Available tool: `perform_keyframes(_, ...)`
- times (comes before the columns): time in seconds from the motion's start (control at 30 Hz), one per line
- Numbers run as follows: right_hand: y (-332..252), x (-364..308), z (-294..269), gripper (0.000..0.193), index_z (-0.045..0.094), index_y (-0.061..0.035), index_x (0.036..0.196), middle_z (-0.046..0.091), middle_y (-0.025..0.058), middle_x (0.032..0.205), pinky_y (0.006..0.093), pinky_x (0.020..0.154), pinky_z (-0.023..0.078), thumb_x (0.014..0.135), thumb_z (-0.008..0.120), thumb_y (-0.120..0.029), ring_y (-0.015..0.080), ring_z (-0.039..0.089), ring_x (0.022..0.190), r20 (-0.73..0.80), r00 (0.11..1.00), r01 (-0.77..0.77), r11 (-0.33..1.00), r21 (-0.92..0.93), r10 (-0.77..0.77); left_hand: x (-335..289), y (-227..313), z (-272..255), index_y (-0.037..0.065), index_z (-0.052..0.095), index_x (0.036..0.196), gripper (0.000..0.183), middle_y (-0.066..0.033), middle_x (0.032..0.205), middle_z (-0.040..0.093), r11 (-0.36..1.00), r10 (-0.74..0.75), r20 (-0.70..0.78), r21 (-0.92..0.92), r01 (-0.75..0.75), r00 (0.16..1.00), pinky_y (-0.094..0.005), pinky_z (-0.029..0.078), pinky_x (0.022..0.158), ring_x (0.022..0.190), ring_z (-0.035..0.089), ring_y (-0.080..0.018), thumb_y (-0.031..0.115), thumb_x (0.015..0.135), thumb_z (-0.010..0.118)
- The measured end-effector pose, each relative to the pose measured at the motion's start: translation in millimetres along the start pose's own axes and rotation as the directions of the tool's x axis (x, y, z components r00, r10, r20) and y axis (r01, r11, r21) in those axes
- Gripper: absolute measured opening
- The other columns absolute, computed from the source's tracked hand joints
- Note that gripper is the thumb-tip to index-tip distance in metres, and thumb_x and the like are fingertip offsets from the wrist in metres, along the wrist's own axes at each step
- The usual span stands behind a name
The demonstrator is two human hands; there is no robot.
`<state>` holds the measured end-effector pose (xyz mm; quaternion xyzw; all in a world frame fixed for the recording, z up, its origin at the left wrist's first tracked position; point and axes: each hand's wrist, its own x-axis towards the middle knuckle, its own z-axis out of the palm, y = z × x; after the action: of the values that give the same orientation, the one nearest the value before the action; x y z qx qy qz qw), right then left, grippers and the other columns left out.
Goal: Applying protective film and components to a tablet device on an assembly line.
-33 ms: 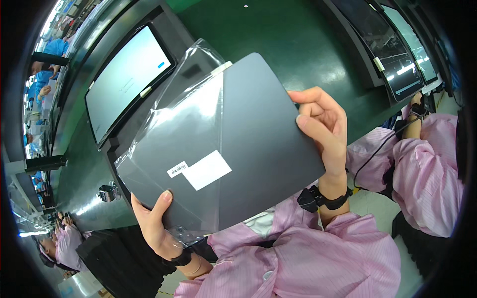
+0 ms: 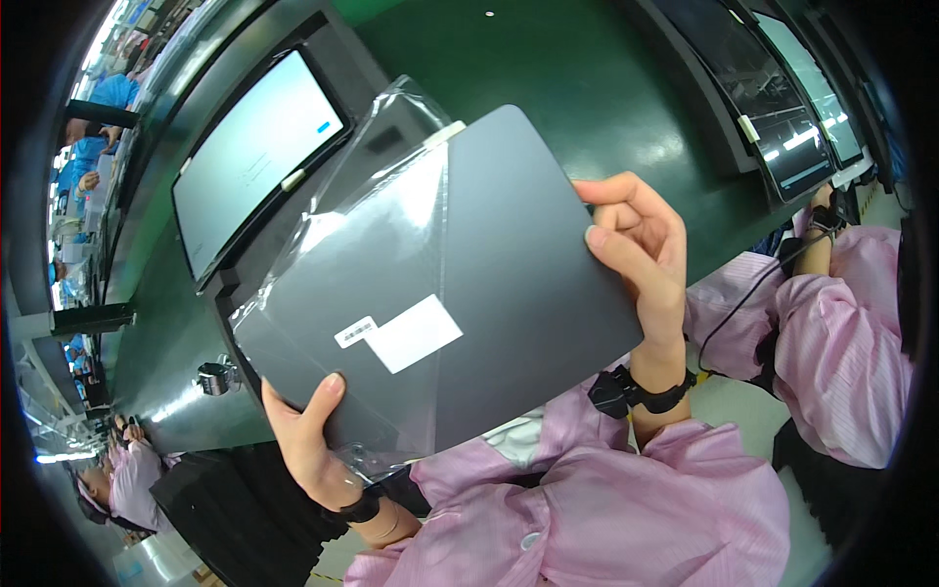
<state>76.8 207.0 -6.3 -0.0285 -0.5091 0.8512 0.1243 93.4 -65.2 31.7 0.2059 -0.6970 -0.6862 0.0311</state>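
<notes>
While both hands' grip clamps it, dark grey tablet (image 2: 509, 284), half-sleeved in clear bag (image 2: 362, 245).

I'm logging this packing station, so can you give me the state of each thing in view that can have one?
Dark grey tablet: held up tilted, back side showing, partly inside the bag.
Clear plastic bag: open, covering the tablet's left part.
White labels: stuck on the bag.
Left hand: gripping the lower edge.
Right hand: gripping the right edge.
Tablet on the green table: screen lit.
</notes>
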Motion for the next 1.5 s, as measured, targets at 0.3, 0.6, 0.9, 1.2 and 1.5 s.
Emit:
perform_keyframes(0.3,5.0,2.7,5.3,0.022,0.061,0.0043,0.098,0.039,-0.0096,0.056,0.0184,0.041,0.021,0.092,0.052,-0.015,-0.0012,0.028,0.046,-0.103,0.992,-0.085,0.99,-0.114,0.073,1.4,7.8,-5.2,0.0,0.05,0.114,0.056,-0.0072,0.1,0.059,0.999,0.016,0.118,0.049,-0.022,0.993,-0.027,0.045,0.082,0.092,0.056,-0.015,0.002,0.065,0.079)
perform_keyframes(0.6,-4.3,-1.8,30.7,0.026,0.061,0.004,0.106,0.05,-0.0053,0.063,0.0148,0.049,0.031,0.088,0.057,-0.015,0.0,0.043,0.054,0.077,0.993,-0.056,0.946,-0.32,0.085,25.6,18.3,-52.8,-0.003,0.042,0.129,0.047,-0.0116,0.117,0.055,0.985,0.122,0.215,0.091,-0.144,0.969,-0.0284,0.043,0.088,0.106,0.051,-0.0151,0.017,0.089,0.059)
perform_keyframes(0.9,-6.4,-1.3,16.3,0.026,0.063,0.001,0.101,0.055,0.0027,0.058,0.0175,0.043,0.039,0.094,0.05,-0.021,0.006,0.05,0.046,-0.081,0.996,-0.006,0.91,-0.413,-0.03,9.4,94.3,-84.6,-0.001,0.054,0.12,0.037,-0.0123,0.116,0.059,0.528,0.32,0.402,0.676,-0.514,0.858,-0.0313,0.043,0.09,0.108,0.056,-0.0208,0.011,0.085,0.058)
perform_keyframes(1.2,-9.4,-8.4,16.5,0.026,0.062,0.0031,0.094,0.053,0.0039,0.055,0.0183,0.043,0.04,0.094,0.049,-0.02,0.0074,0.049,0.044,-0.048,0.991,0.101,0.925,-0.366,-0.127,215.1,95.9,-92.8,-0.007,0.062,0.094,0.071,-0.0163,0.081,0.063,0.448,0.152,0.156,0.869,-0.209,0.976,-0.0304,0.046,0.061,0.069,0.059,-0.0206,0.063,0.082,0.052)
perform_keyframes(1.5,-9.1,-3.5,-15.1,0.024,0.062,0.0026,0.091,0.054,0.0032,0.054,0.0179,0.042,0.039,0.094,0.05,-0.018,0.0067,0.049,0.042,-0.108,0.991,0.037,0.942,-0.333,-0.077,247.1,83.9,-79.9,-0.012,0.039,0.129,0.08,-0.0154,0.107,0.06,0.766,0.134,0.135,0.614,-0.189,0.982,-0.0258,0.048,0.073,0.091,0.061,-0.0182,0.042,0.078,0.07)
